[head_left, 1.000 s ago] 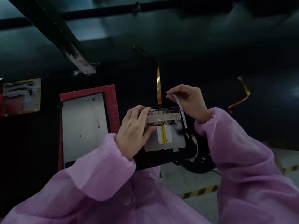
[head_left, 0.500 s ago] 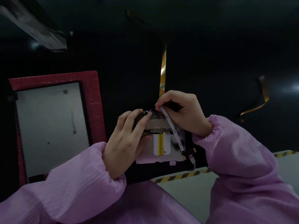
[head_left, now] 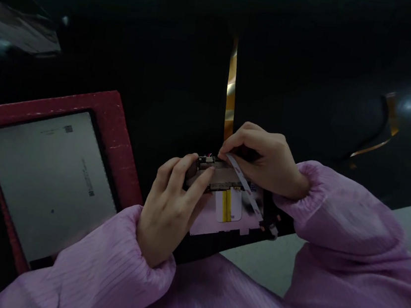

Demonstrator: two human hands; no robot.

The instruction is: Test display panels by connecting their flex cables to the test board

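Observation:
A small display module [head_left: 204,221] lies in front of me, its back up, with a circuit board along the far side and a white label crossed by yellow tape. My left hand [head_left: 171,202] grips its left side, fingertips on the far edge and board, thumb partly hidden underneath. At the board's far edge, my right hand [head_left: 265,156] is closed in a pinch by the upper end of a white ribbon cable [head_left: 246,189]. This cable slants down to the module's lower right corner. An orange flex cable [head_left: 231,87] runs from beyond down behind my right fingertips; its near end is hidden.
To the left, a larger grey panel [head_left: 48,179] rests on a red pad [head_left: 113,127]. Another orange flex cable [head_left: 393,117] lies curled at the right on the dark tabletop [head_left: 168,89]. A shiny bar-like object [head_left: 22,26] stands at the upper left.
The camera view has shifted, so the pad and panel sit further left. My left index finger has slid slightly down off the board's far edge. My right hand keeps its pinch there.

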